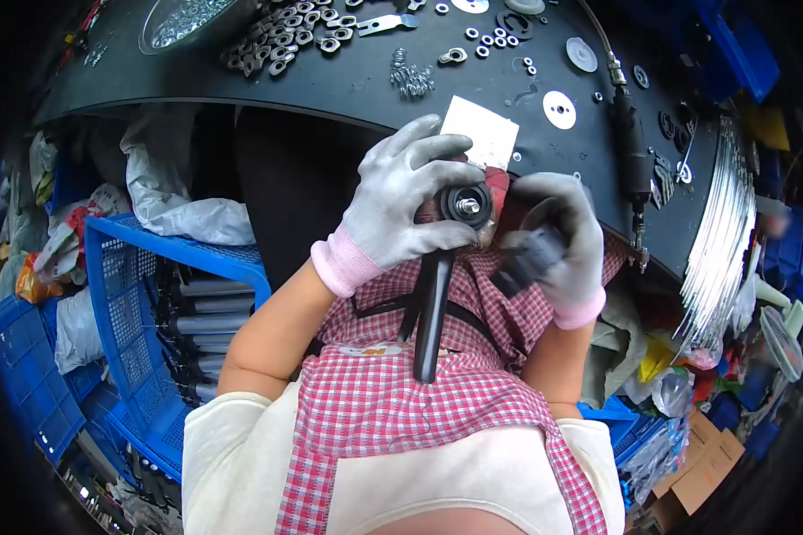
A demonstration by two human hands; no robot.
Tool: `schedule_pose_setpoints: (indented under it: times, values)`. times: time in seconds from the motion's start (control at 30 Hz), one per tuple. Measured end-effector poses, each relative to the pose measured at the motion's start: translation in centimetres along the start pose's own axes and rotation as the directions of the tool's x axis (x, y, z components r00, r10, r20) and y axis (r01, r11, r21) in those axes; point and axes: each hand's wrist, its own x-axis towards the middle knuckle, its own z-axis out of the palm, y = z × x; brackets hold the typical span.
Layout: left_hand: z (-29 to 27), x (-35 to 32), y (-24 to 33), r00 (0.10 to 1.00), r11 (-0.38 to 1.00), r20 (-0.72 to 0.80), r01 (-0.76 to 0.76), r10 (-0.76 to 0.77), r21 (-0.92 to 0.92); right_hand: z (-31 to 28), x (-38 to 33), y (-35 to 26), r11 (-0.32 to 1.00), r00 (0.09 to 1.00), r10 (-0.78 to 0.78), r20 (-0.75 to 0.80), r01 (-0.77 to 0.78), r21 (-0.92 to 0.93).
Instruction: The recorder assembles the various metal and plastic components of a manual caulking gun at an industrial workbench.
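My left hand (410, 192), in a grey-white glove with a pink cuff, is closed around the round head of a black part. From that black round head (467, 207) a metal screw end sticks up at the centre. A black tube (433, 325) runs from below it toward my apron. Across from it, my gloved right hand (567, 236) is curled around a dark, roughly cylindrical part (531, 260), smeared by motion. Between the hands is a red piece (495, 189), partly hidden, beside a white square plate (480, 132) at the table's edge.
On the dark table (348, 94) lie metal fittings (285, 36), small springs (410, 76), rings and a white disc (559, 110). An air-driven tool (631, 134) and thin metal rods (721, 223) are at right. A blue crate (120, 294) holding grey tubes stands left.
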Motion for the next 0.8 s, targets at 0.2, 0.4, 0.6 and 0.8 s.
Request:
schedule_pose_setpoints:
  times: [0.2,0.4,0.6,0.8]
  values:
    - [0.0,-0.2,0.2,0.999,0.982,0.050,-0.006,-0.004,0.191,0.9,1.4,0.1,0.870,0.999,0.026,0.036,-0.041,0.492]
    - [0.2,-0.4,0.5,0.988,0.993,-0.152,-0.003,-0.015,-0.119,2.9,3.9,-0.5,0.906,0.981,-0.142,-0.130,0.076,-0.415]
    - [0.5,0.9,0.8,0.997,0.995,-0.039,0.067,-0.071,-0.079,2.2,3.4,0.1,0.885,0.993,-0.114,-0.022,0.091,-0.457]
    - [1.6,-0.4,0.7,0.991,1.000,-0.133,0.001,-0.004,-0.021,-8.9,4.7,2.4,0.961,0.934,0.005,-0.357,-0.103,-0.258]
